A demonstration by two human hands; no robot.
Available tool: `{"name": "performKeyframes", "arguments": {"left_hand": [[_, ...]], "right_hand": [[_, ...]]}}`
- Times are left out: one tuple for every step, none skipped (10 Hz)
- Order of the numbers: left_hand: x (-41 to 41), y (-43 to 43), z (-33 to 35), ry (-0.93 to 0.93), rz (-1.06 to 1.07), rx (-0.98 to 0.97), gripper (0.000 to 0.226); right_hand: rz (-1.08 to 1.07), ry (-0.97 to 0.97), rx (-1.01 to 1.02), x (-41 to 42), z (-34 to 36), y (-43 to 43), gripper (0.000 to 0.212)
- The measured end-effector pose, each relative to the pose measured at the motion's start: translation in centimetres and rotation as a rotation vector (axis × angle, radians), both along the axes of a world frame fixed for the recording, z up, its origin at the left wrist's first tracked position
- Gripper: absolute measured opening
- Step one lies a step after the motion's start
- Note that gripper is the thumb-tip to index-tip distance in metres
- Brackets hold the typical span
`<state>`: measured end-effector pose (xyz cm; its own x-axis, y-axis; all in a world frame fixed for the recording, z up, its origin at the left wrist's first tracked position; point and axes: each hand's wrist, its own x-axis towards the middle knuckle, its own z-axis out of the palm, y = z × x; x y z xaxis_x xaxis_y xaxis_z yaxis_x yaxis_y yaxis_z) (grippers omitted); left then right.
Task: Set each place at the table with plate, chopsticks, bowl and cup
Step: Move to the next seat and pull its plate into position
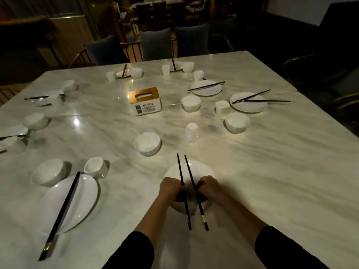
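Note:
A white plate [191,168] lies near the front edge of the marble table [272,162]. Two black chopsticks lie across it, slightly apart. My left hand [171,188] pinches the left chopstick [184,193] and my right hand [208,188] pinches the right chopstick [196,192]. Beyond the plate stand a white bowl [147,143] and a white cup [191,131]. To the left, a set place has a plate [77,200] with chopsticks [62,212], a bowl [48,171] and a cup [94,166].
A tissue box [145,100] with a gold top stands mid-table. More plates with chopsticks, bowls and cups sit at the right [248,102], far side [124,72] and left edge. Grey chairs [155,43] line the far side.

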<state>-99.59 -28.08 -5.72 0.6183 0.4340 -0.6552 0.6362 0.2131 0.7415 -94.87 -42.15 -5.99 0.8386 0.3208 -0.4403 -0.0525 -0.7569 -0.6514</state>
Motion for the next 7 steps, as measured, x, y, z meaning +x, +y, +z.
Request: {"name": "performKeyframes", "arguments": {"left_hand": [[-1.1, -0.7, -0.8, -0.026, -0.195, 0.217, 0.033], [-1.5, -1.6, -0.3, -0.047, -0.204, 0.179, 0.022], [-1.8, -2.0, -0.7, -0.052, -0.278, 0.302, 0.012], [-1.9, -2.5, -0.5, -0.066, -0.307, 0.377, 0.018], [-2.3, -2.9, 0.1, -0.074, -0.248, 0.280, 0.007], [-2.3, -3.3, 0.1, -0.090, -0.188, 0.140, 0.013], [-2.4, -3.5, 0.3, -0.112, -0.152, 0.053, 0.019]], "right_hand": [[-0.027, -0.060, 0.058, -1.3, -0.6, -0.6, 0.018], [-0.037, -0.093, 0.093, -1.9, -0.6, -1.1, 0.021], [-0.049, -0.124, 0.120, -1.9, -0.9, -1.6, 0.020], [-0.074, -0.131, 0.157, -1.9, -1.0, -1.8, 0.018], [-0.095, -0.122, 0.197, -2.1, -1.3, -1.7, 0.017], [-0.116, -0.114, 0.238, -2.3, -1.6, -1.5, 0.017], [-0.126, -0.092, 0.256, -2.3, -1.7, -1.2, 0.018]]}}
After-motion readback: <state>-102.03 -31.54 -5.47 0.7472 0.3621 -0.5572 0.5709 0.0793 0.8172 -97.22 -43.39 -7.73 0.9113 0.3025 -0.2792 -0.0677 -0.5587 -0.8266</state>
